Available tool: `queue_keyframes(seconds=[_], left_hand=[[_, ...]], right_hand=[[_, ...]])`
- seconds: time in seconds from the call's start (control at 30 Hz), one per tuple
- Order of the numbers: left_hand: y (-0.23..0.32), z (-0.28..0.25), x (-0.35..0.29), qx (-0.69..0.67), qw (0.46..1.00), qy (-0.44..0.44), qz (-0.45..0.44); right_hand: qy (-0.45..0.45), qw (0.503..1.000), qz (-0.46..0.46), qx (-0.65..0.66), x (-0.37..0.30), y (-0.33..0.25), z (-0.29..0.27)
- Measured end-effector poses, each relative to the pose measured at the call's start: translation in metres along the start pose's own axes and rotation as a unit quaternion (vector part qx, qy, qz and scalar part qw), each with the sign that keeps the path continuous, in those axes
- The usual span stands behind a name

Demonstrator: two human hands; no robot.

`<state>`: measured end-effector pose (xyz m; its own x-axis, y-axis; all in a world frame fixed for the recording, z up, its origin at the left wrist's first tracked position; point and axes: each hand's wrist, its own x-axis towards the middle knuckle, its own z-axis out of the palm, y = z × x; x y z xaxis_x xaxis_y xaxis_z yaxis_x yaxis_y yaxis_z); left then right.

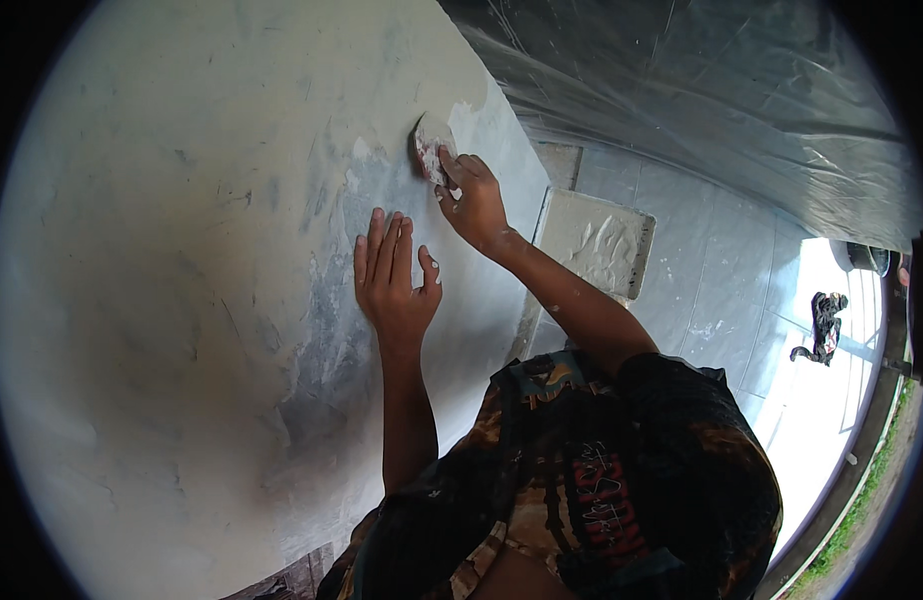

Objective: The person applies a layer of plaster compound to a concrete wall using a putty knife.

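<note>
My right hand (474,205) grips a putty knife (435,143) smeared with pale plaster, its blade against the wall (212,230). Below and to the left of it, my left hand (394,275) lies with fingers stretched out on the same wall, holding nothing. White specks of plaster stick to both hands. Around them the wall is patchy: a greyish, darker band (327,350) runs downward between lighter coated areas. How far the knife's handle reaches inside my right hand is hidden.
Right of the wall, a shallow tray (646,250) of wet pale plaster rests on the grey tiled floor (707,260). Plastic sheeting (702,90) hangs at the upper right. A dark crumpled thing (824,328) lies in bright light at the far right, near a grass strip (862,500).
</note>
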<state>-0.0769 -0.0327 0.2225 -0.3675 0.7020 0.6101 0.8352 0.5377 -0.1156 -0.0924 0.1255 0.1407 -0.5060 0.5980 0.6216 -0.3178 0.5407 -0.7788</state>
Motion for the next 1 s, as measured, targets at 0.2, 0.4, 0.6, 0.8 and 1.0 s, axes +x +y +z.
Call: queue_keyframes(seconds=[0.2, 0.4, 0.6, 0.8, 1.0], left_hand=[[0.002, -0.006, 0.001, 0.003, 1.000, -0.005, 0.000], [0.002, -0.001, 0.003, 0.002, 1.000, -0.002, 0.007], [0.000, -0.003, -0.003, 0.008, 1.000, -0.007, -0.009], [0.004, -0.001, 0.004, 0.005, 1.000, -0.006, 0.005], [-0.002, -0.002, -0.002, 0.013, 1.000, -0.013, -0.012]], right_hand=[[0.012, 0.997, 0.059, 0.040, 0.008, -0.006, -0.023], [-0.008, 0.999, 0.048, -0.023, 0.026, 0.016, -0.006], [-0.030, 0.998, 0.027, 0.058, -0.016, -0.013, -0.018], [0.020, 0.995, 0.101, -0.019, 0.032, 0.023, -0.014], [-0.066, 0.995, 0.060, 0.055, -0.029, -0.012, -0.011]])
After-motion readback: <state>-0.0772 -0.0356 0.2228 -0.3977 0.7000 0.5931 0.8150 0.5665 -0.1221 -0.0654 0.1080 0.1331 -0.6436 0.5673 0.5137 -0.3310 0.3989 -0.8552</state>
